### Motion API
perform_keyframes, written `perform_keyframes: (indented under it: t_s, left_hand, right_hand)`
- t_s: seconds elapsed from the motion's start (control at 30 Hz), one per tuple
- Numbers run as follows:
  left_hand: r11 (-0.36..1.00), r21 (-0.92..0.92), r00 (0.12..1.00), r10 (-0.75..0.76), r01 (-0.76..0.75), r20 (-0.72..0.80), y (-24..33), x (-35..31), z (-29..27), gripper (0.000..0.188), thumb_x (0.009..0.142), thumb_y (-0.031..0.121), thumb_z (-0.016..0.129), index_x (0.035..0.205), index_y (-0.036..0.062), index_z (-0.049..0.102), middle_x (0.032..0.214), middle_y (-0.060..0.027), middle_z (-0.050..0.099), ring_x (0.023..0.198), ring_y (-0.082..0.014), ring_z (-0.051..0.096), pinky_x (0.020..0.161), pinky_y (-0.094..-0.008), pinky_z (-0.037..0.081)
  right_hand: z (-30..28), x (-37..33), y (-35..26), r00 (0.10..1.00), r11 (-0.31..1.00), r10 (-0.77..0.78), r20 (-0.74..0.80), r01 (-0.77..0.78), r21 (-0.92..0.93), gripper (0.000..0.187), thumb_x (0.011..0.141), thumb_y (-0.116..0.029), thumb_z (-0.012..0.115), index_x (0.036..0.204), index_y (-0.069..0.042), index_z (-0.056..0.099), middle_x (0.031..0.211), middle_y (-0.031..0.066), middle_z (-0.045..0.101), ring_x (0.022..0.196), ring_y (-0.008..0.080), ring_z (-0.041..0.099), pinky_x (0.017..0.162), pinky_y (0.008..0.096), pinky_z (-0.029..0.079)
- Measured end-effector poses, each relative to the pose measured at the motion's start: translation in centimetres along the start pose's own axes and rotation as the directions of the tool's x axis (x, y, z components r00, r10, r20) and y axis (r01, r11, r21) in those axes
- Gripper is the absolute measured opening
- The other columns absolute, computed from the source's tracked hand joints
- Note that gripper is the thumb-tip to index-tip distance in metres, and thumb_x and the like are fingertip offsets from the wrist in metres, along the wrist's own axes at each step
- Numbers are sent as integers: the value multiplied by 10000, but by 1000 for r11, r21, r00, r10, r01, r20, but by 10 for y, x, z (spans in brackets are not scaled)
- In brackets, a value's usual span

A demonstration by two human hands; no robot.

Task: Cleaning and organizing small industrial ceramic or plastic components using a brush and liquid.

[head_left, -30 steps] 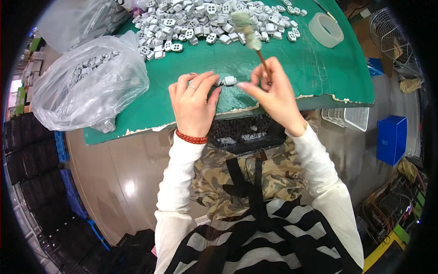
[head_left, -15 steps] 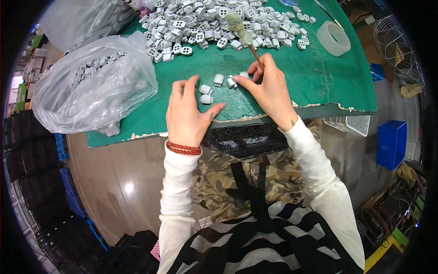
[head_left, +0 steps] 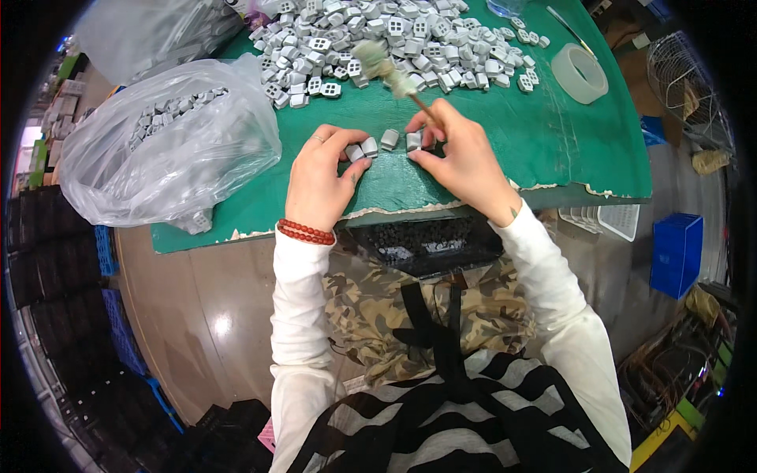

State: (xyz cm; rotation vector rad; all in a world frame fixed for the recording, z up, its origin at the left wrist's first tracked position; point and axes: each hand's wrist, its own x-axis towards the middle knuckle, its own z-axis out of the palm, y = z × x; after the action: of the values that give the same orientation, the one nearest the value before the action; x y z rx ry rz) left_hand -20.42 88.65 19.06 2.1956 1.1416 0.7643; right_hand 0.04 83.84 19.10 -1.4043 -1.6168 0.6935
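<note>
My left hand (head_left: 323, 177) curls its thumb and fingers round two small grey plastic housings (head_left: 362, 149) lying side by side on the green mat. A third loose housing (head_left: 389, 139) sits between my hands, touched by neither. With thumb and fingertips my right hand (head_left: 461, 158) pinches another grey housing (head_left: 414, 142). Across the same hand runs a thin brown stick with a fuzzy, pale green-and-white tip (head_left: 384, 69), pointing up and left. Beyond my hands spreads a big heap of the same grey housings (head_left: 394, 39), some showing square holes.
A clear plastic bag (head_left: 169, 173) of grey parts lies on the left of the green mat (head_left: 536, 150). A roll of clear tape (head_left: 579, 72) and a pen (head_left: 568, 27) lie at the right. Below the torn front edge is a black tray (head_left: 430, 248) of small dark pieces.
My left hand has closed in around two housings, now beside each other. My right hand has turned a housing upright in its pinch, and the fuzzy tip has swung left.
</note>
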Motion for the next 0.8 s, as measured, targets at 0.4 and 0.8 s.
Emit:
perform_keyframes:
  t_s: [0.4, 0.8]
  left_hand:
    - [993, 33, 993, 112, -111, -26, -1, 14, 1, 444, 683, 125, 840, 1102, 103, 693, 1037, -46, 640, 858, -202, 582, 731, -316, 498]
    - [934, 224, 960, 276, -277, 39, 5, 27, 16, 501, 628, 226, 878, 1104, 205, 723, 1150, 4, 611, 1070, -248, 525, 932, -412, 404]
  right_hand:
    - [-22, -5, 5, 998, 983, 53, -14, -55, -175, 333, 718, 13, 758, 879, -23, 468, 969, 74, 686, 653, 134, 520, 591, 294, 415]
    - [-11, -11, 14, 995, 996, 82, -56, -83, -28, 336, 705, -21, 782, 943, -20, 544, 739, 86, 539, 668, 235, 574, 621, 361, 456]
